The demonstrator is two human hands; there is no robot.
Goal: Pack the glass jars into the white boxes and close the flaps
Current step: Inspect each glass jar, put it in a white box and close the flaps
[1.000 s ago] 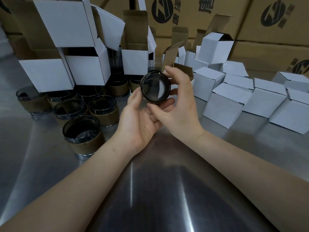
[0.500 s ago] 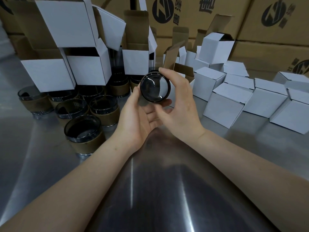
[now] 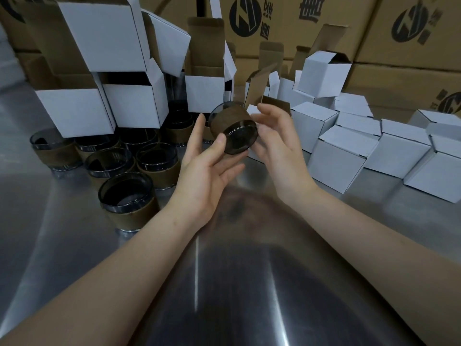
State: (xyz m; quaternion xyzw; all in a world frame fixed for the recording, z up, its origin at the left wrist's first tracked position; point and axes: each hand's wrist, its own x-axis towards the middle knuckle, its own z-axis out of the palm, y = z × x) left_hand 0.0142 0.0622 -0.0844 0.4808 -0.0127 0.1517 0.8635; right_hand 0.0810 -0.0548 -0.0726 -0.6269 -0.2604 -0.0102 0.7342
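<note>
A smoky glass jar [image 3: 230, 123] with a brown band is held in the air at mid-frame, tilted so its base faces me. My left hand [image 3: 202, 176] grips it, thumb on the base rim and fingers behind and beneath. My right hand [image 3: 279, 151] is at the jar's right side with loosely curved fingers, its thumb at the base rim. Several more banded jars [image 3: 129, 196] stand upright on the left of the metal table [image 3: 224, 283]. White boxes with raised flaps [image 3: 134, 106] are stacked behind them, and one open box [image 3: 257, 86] stands just beyond my hands.
Several closed white boxes [image 3: 336, 158] lie in rows on the right of the table. Large brown cartons [image 3: 299, 21] with black logos form a wall at the back. The near part of the table is bare shiny metal.
The jar has been turned from facing me end-on to tilted with its brown band showing. My left hand has taken hold of it and my right hand has loosened its grip.
</note>
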